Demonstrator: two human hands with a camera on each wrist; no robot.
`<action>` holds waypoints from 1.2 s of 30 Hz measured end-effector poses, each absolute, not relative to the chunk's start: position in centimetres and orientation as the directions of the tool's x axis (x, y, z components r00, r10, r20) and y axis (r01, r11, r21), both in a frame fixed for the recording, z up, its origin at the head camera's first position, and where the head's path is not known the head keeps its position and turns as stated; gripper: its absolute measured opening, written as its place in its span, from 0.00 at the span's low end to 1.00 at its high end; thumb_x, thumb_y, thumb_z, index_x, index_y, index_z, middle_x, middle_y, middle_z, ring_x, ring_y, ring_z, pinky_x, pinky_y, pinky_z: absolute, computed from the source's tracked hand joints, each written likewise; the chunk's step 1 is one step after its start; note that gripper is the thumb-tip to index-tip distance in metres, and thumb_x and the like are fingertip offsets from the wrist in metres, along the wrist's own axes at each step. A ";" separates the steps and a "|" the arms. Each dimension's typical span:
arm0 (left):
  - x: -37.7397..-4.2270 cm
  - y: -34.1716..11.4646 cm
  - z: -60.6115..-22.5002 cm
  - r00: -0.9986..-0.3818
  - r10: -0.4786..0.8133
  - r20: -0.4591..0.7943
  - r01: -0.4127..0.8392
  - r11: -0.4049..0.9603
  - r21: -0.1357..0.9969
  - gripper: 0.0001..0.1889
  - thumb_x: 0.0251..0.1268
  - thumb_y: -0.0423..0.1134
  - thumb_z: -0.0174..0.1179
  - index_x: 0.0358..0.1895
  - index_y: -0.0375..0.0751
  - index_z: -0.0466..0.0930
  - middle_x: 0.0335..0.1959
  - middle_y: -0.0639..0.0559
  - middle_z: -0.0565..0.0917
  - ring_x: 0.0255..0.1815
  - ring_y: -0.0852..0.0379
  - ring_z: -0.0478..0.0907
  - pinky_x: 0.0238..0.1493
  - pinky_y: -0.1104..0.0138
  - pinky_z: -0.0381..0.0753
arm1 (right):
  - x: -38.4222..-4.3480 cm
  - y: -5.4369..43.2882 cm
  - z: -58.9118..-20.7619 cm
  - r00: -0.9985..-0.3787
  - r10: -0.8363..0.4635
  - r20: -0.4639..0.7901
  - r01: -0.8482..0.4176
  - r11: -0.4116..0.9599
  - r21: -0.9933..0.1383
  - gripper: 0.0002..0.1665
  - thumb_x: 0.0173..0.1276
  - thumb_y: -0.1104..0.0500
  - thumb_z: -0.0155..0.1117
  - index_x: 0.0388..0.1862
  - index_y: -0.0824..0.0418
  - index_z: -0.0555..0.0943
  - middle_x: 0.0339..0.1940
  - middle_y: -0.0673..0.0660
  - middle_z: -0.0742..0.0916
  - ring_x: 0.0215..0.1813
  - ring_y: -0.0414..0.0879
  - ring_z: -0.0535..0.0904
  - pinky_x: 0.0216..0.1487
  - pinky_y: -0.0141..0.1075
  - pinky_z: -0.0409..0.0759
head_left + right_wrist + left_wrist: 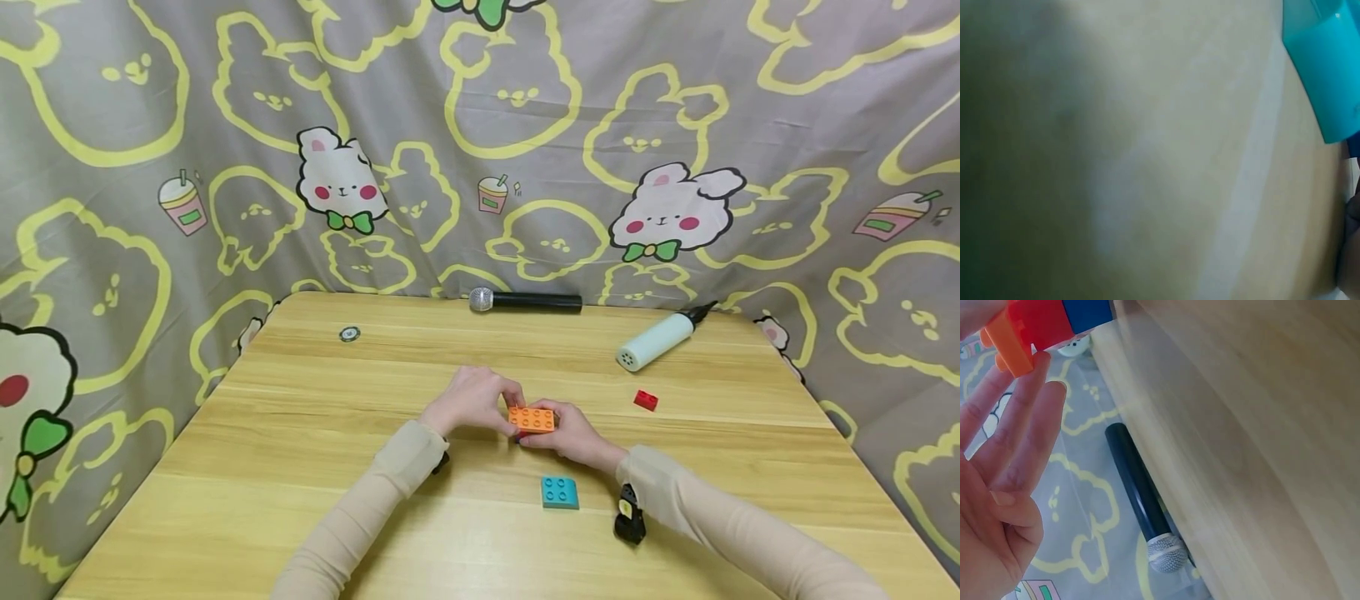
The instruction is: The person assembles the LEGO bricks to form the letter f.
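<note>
An orange building brick with studs on top sits on a red brick, with a blue brick below that. My left hand pinches the orange brick between thumb and fingertips. From the other side, my right hand grips the stack, and its exact hold on the lower bricks is partly hidden. Closer to me on the table lies a teal brick, also in the right wrist view, where only a sliver of a hand shows at the right edge.
A small red brick lies to the right. Along the back are a black microphone and a pale cylindrical pump. A round chip lies at the back left of the wooden table, and a patterned curtain hangs behind.
</note>
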State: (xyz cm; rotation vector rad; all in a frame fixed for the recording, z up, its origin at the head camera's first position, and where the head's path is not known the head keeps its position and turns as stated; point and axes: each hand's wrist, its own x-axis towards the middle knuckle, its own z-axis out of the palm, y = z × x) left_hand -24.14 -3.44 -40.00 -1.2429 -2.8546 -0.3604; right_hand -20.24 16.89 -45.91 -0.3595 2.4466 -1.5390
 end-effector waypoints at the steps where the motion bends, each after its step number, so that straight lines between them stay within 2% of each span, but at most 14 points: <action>1: -24.1 -3.4 -39.9 -0.688 0.720 0.096 0.721 0.661 0.210 0.15 0.41 0.59 0.71 0.35 0.64 0.83 0.32 0.72 0.85 0.27 0.67 0.70 0.30 0.69 0.64 | -20.3 16.9 -45.9 -0.944 -0.324 -0.064 -0.083 0.421 -0.903 0.27 0.50 0.57 0.78 0.50 0.60 0.80 0.44 0.54 0.85 0.43 0.43 0.76 0.51 0.37 0.70; 6: -24.0 -3.6 -39.9 -0.713 0.696 0.085 0.693 0.680 0.240 0.15 0.41 0.58 0.71 0.35 0.63 0.83 0.32 0.71 0.85 0.30 0.66 0.72 0.32 0.68 0.64 | -20.4 17.0 -46.0 -0.942 -0.329 -0.065 -0.092 0.441 -0.893 0.26 0.51 0.54 0.77 0.49 0.58 0.81 0.44 0.53 0.85 0.44 0.43 0.76 0.52 0.37 0.70; 17: -24.0 -3.7 -40.2 -0.715 0.692 0.100 0.690 0.675 0.263 0.15 0.41 0.57 0.72 0.35 0.63 0.83 0.31 0.72 0.84 0.23 0.65 0.68 0.26 0.69 0.63 | -20.4 17.2 -45.8 -0.944 -0.326 -0.062 -0.099 0.455 -0.885 0.26 0.50 0.54 0.78 0.49 0.57 0.81 0.43 0.53 0.85 0.44 0.44 0.75 0.50 0.38 0.68; 27: -23.7 -2.9 -40.1 -0.744 0.663 0.089 0.658 0.702 0.271 0.15 0.41 0.57 0.72 0.35 0.64 0.84 0.35 0.70 0.85 0.26 0.65 0.72 0.28 0.67 0.64 | -20.4 17.8 -45.8 -0.943 -0.330 -0.028 -0.129 0.443 -0.887 0.25 0.50 0.55 0.78 0.47 0.58 0.81 0.42 0.53 0.85 0.43 0.44 0.76 0.50 0.38 0.70; 34: -23.1 -2.5 -40.2 -0.749 0.658 0.073 0.656 0.721 0.224 0.17 0.40 0.62 0.72 0.34 0.61 0.85 0.23 0.67 0.79 0.23 0.63 0.69 0.26 0.67 0.63 | -20.3 17.5 -46.2 -0.932 -0.363 -0.025 -0.129 0.394 -0.910 0.23 0.52 0.59 0.76 0.48 0.62 0.82 0.45 0.56 0.86 0.43 0.44 0.75 0.50 0.39 0.69; 36: -22.8 -2.5 -40.2 -0.761 0.646 0.061 0.641 0.732 0.232 0.17 0.39 0.61 0.73 0.33 0.60 0.85 0.22 0.67 0.78 0.23 0.63 0.68 0.27 0.68 0.63 | -20.1 17.2 -46.1 -0.931 -0.363 -0.030 -0.126 0.399 -0.908 0.23 0.53 0.60 0.76 0.48 0.62 0.81 0.45 0.56 0.85 0.43 0.43 0.75 0.50 0.39 0.69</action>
